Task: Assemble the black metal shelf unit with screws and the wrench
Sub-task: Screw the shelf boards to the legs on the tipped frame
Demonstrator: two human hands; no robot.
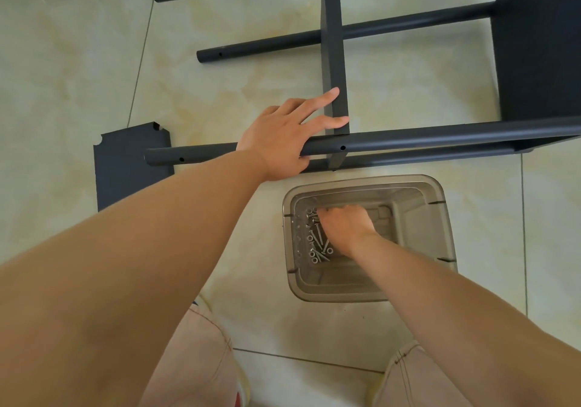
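The black shelf frame [408, 142] lies on its side on the tiled floor [78, 61], a loose black panel [132, 168] flat beside it. The left hand [283, 136] rests on the nearest tube [440, 138], fingers spread. In the clear plastic bin [418, 227], the right hand [345, 224] reaches among the screws [317, 249] (fingertips hidden, so I can't tell its grip).

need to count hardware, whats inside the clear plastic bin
Loose silver screws lie along the left of the clear plastic bin, and the right hand reaches among them. Whatever lies beneath that hand is covered; no wrench shows.
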